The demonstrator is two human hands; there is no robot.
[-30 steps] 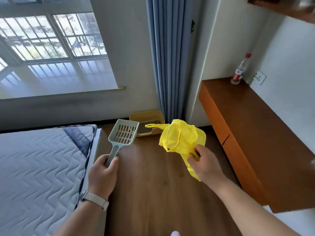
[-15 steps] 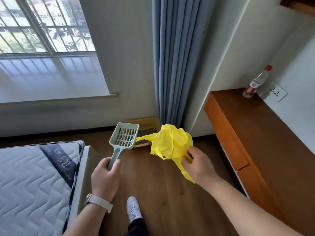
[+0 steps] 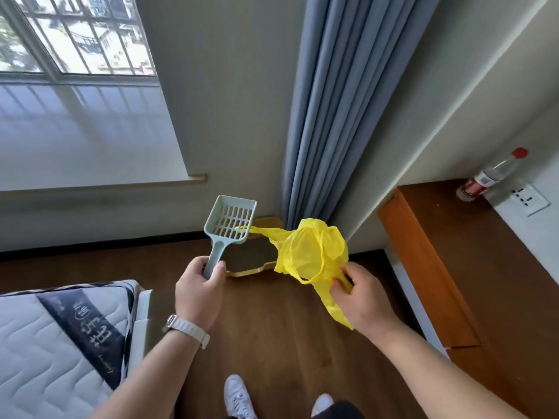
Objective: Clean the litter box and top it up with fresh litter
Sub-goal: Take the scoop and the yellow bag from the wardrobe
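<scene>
A yellow litter box [image 3: 251, 270] with dark litter sits on the wood floor against the wall, below the blue curtain; the scoop and the bag hide much of it. My left hand [image 3: 198, 290] grips the handle of a pale blue slotted litter scoop [image 3: 231, 220], held upright above the box's left side. My right hand [image 3: 360, 296] pinches a crumpled yellow plastic bag [image 3: 311, 252], which hangs in the air over the box's right end with one handle trailing toward the scoop.
A mattress [image 3: 57, 343] fills the lower left. An orange-brown wooden desk [image 3: 472, 267] runs along the right wall, with a red-capped bottle [image 3: 490, 176] and a wall socket [image 3: 527, 201] at its far end. The blue curtain [image 3: 329, 110] hangs behind the box. My white shoes [image 3: 239, 397] stand on the floor.
I have walked closer to the litter box, so it looks larger and lies nearer my hands. The scoop and the bag stay held the same way. My feet have come into view.
</scene>
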